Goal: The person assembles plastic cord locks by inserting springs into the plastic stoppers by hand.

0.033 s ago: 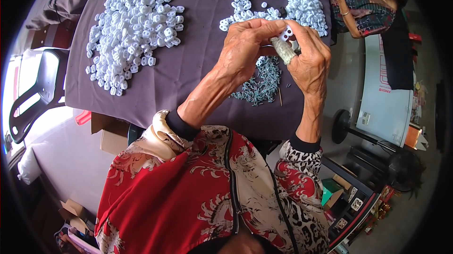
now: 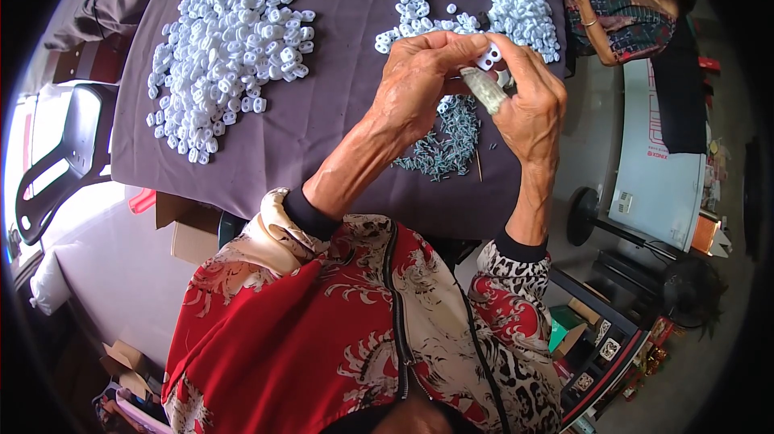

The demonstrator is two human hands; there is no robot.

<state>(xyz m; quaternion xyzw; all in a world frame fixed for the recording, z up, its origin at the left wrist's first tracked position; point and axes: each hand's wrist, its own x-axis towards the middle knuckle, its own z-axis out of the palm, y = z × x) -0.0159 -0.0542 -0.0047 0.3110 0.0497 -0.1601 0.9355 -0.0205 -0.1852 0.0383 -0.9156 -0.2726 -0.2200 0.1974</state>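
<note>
My left hand [image 2: 409, 83] and my right hand [image 2: 528, 103] meet over the table. Between their fingertips is a small white plastic piece [image 2: 488, 57] with dark holes, gripped from both sides. A pale, worn wrapping [image 2: 485, 91] covers the right thumb. Fingers hide part of the piece, and I cannot tell whether a screw is in it. Below the hands lies a heap of small grey-blue screws [image 2: 451, 142], with a thin wooden stick [image 2: 479, 165] beside it. Similar white pieces [image 2: 415, 24] lie just beyond the hands.
A large heap of white pieces [image 2: 230, 51] covers the table's left side, on a dark cloth [image 2: 339, 160]. Another heap of small pale pieces [image 2: 520, 7] is at the far right. Across the right corner sits another person [image 2: 625, 11]. A black chair [image 2: 68, 156] stands left.
The right thumb with its wrapping has tilted slightly, and the right hand has shifted a touch. The left hand and the heaps look unchanged.
</note>
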